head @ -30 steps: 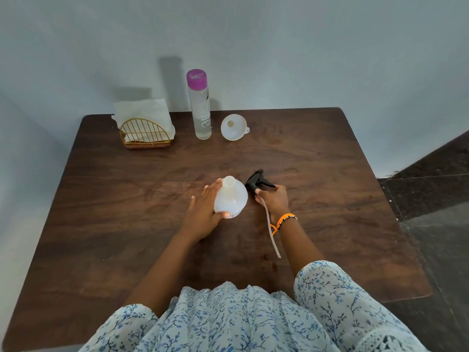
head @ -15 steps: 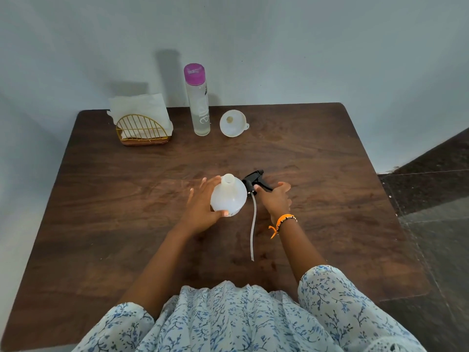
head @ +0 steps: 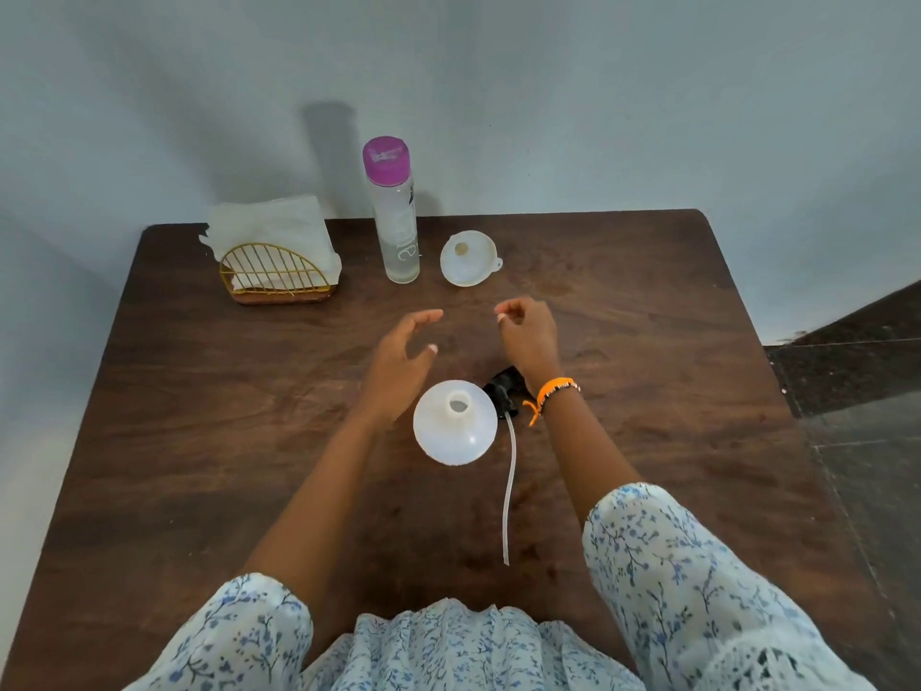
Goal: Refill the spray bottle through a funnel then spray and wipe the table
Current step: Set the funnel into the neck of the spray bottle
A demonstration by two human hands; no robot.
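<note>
Two hands hover above the desk (head: 199, 441) beyond the spray bottle (head: 454, 422), neither holding anything: the left hand (head: 398, 364) with fingers spread and relaxed, the right hand (head: 528, 336) with fingers loosely curled. The bottle stands uncapped at centre, neck open; its black trigger head (head: 504, 391) with dip tube (head: 508, 491) lies just beside it. Opening thus appears complete. The funnel (head: 468, 258) and the pink-capped refill bottle (head: 396, 211), still capped, wait at the far edge near the napkin holder (head: 276, 269). Filling, recapping, spraying and wiping remain.
</note>
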